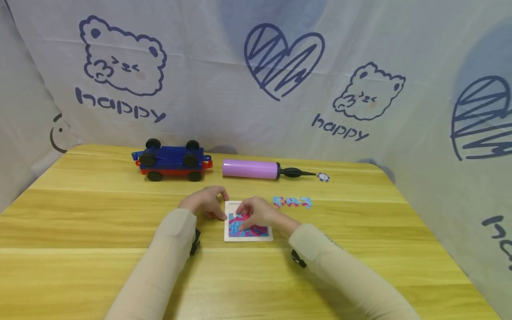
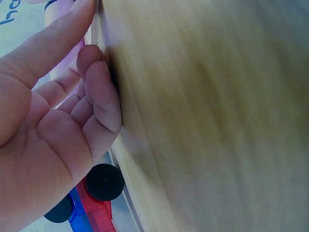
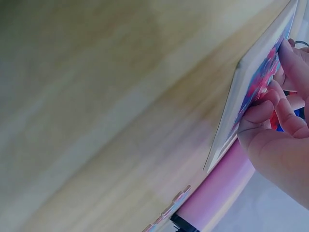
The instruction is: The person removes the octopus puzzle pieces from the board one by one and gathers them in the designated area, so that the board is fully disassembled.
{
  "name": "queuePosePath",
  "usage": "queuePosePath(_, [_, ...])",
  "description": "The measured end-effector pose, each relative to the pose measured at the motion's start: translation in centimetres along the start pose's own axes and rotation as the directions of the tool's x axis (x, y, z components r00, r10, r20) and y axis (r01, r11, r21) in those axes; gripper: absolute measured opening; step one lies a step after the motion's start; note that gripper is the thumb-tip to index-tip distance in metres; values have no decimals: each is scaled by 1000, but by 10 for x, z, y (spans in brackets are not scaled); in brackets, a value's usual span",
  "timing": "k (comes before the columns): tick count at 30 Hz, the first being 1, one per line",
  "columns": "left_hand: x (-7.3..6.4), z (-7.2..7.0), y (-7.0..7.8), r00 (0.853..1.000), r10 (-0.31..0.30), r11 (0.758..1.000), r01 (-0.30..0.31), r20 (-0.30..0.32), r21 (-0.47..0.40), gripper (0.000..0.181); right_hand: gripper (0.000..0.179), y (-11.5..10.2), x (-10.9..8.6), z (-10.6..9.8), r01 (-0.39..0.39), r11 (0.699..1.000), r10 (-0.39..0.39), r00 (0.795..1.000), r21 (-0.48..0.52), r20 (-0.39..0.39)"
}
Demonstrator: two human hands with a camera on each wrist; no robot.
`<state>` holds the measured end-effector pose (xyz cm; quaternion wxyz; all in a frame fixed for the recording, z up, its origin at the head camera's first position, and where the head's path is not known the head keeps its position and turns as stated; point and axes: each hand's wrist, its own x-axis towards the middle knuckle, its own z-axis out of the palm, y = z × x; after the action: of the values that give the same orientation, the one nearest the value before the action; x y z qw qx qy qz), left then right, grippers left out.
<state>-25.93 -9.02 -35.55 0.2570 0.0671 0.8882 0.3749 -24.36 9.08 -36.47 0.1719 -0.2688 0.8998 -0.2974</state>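
A square puzzle board (image 1: 248,239) with a white rim lies on the table, partly filled with blue and pink pieces; its upper strip shows bare white. My left hand (image 1: 206,202) grips the board's upper left corner, thumb at the left side and index finger by the top edge. Over the picture, my right hand (image 1: 260,213) has thumb and index finger set around a puzzle piece (image 1: 242,218), mostly covered by the fingers. In the right wrist view, curled fingers of the right hand (image 3: 275,121) lie close over the board (image 3: 231,108). Loose puzzle pieces (image 1: 292,202) sit right of the board.
Behind the board lies a purple hand pump (image 1: 250,169) with a black nozzle, pointing at a small blue-and-white round chip (image 1: 323,177). To its left, a blue and red toy vehicle (image 1: 172,161) with black wheels stands near the table's back edge. A printed cloth (image 1: 216,111) hangs behind.
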Motion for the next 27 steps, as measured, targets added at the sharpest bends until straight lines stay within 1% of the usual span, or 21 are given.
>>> queuePosePath(9, [-1,-1,0,1000,1,1000,-1,-4,13,43,31,-2,0,1,-24,1000,24,1000,8,2])
queuePosePath(20, [0,-1,0,1000,6,1000,-6,4,14,43,30,-2,-1,2,1,1000,-1,1000,16,-25])
queuePosePath(27, [0,0,1,1000,11,1000,-11,10,20,44,29,2,-1,3,8,998,-6,999,65,-33])
